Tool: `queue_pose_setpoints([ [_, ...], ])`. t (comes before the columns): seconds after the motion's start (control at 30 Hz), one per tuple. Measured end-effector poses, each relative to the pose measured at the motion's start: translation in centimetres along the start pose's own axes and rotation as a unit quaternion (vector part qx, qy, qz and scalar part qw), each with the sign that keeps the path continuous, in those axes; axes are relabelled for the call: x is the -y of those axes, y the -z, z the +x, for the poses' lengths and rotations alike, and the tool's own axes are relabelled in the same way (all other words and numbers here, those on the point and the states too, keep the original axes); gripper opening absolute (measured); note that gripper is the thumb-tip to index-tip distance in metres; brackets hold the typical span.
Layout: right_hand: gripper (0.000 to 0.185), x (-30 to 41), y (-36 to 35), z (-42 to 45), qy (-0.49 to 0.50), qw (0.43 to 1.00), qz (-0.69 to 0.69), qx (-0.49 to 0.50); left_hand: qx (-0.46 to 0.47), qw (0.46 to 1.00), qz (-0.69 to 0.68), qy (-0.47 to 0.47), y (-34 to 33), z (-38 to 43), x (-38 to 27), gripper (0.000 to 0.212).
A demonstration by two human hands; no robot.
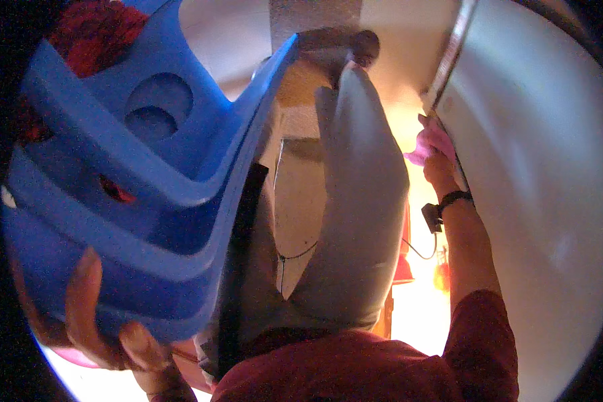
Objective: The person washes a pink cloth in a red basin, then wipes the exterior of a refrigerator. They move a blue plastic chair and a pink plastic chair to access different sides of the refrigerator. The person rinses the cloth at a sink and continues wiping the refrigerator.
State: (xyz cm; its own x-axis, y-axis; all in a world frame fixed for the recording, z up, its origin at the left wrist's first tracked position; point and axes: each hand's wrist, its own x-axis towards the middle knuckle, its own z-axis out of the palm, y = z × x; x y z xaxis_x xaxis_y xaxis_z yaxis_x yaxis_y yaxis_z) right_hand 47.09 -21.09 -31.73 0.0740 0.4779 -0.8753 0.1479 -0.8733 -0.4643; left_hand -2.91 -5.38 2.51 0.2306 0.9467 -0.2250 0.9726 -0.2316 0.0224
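On the left is a large blue moulded plastic piece (pixel 176 241) with stepped rims and a round recess; I cannot tell exactly what it is. My left hand (pixel 90 321) grips it from below, with the fingers curled over its lower side. Fuzzy red material (pixel 98 37) shows at its upper left. Over on the right, my right hand (pixel 438 168) is shut on a pink cloth (pixel 429 143), close to the edge of a tall, smooth white panel (pixel 532 201). A dark band with a small box (pixel 432 217) circles my right wrist.
My legs in grey trousers (pixel 364 211) stand between the blue plastic and the panel. A thin dark cable (pixel 301 254) hangs in front of them. Pale floor (pixel 299 196) shows between the legs. Bright light washes out the area behind my right arm.
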Motion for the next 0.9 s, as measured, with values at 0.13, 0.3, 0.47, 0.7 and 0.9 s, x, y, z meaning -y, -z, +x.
queue_pose_setpoints([
  [0.13,0.044,-6.9,6.7,-2.1,0.114,0.624,-0.772,0.046,0.012,0.993,0.021,-0.115,-1.1,4.6,0.4,0.051],
  [0.3,0.05,-9.5,8.9,-10.9,0.079,0.943,-0.321,-0.051,-0.089,0.988,-0.034,-0.123,-1.7,4.7,0.4,0.043],
  [0.47,0.047,2.6,5.6,-21.2,0.029,0.813,-0.575,-0.09,-0.159,0.976,-0.143,-0.052,-1.8,2.9,-0.8,0.027],
  [0.7,0.042,8.2,5.9,-32.1,0.14,0.927,-0.31,-0.157,-0.167,0.97,-0.165,-0.055,-1.4,2.8,-1.2,0.025],
  [0.9,0.021,16.1,4.2,-41.9,0.252,0.853,-0.405,-0.211,-0.178,0.966,-0.173,-0.077,-1.8,2.7,-0.8,0.024],
])
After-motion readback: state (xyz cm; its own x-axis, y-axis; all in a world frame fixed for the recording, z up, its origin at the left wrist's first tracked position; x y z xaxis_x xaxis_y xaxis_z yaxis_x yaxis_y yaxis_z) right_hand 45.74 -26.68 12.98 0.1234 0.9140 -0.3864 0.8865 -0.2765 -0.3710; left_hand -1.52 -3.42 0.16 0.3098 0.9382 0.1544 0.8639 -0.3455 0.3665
